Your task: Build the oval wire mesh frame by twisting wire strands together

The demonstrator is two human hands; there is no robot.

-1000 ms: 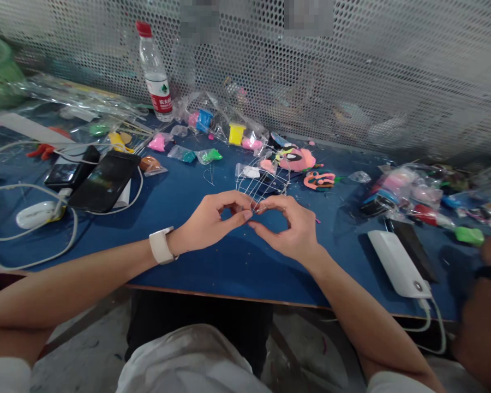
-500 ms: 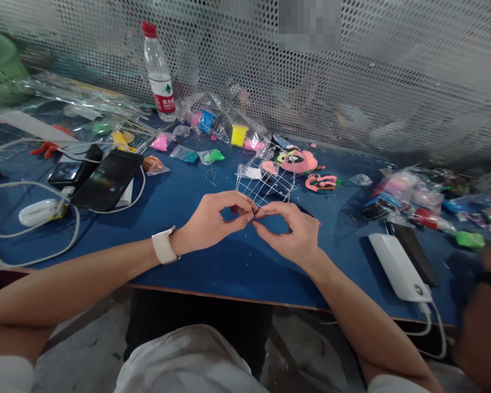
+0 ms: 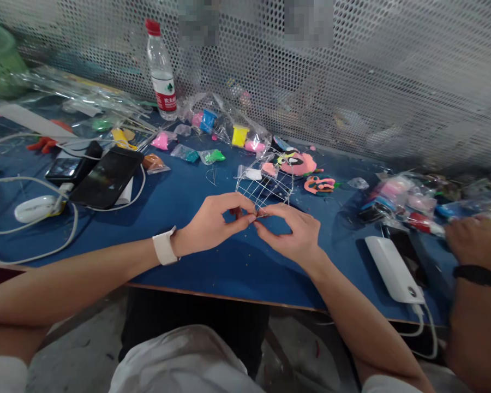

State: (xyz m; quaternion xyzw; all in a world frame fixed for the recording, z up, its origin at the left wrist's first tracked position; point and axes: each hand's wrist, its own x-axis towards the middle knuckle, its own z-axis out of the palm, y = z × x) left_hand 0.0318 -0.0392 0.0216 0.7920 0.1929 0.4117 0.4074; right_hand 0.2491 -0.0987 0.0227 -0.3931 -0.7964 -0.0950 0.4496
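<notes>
Between my hands is a round frame of thin silvery wire (image 3: 265,188), crossed by wires like a net, its far side tilted away from me over the table. My left hand (image 3: 225,218) pinches its near edge between thumb and fingers. Close beside it, almost touching, my right hand (image 3: 290,226) pinches the same near edge. The exact spot under the fingertips is partly hidden. Past the wire frame lie a small bag of white clay (image 3: 252,174), a pink clay figure (image 3: 300,164) and a second pink and dark green clay piece (image 3: 319,185).
A water bottle (image 3: 162,82) stands at the back by the perforated metal panel (image 3: 245,60). Phones (image 3: 108,177) and white cables lie left. A white power bank (image 3: 394,270) and bagged clay (image 3: 396,191) lie right, near another person's hand (image 3: 474,243). Clay packets (image 3: 159,162) line the back.
My hands keep their pinch on the wire frame with barely any shift. At the right, the other person's hand has moved forward over the table into view.
</notes>
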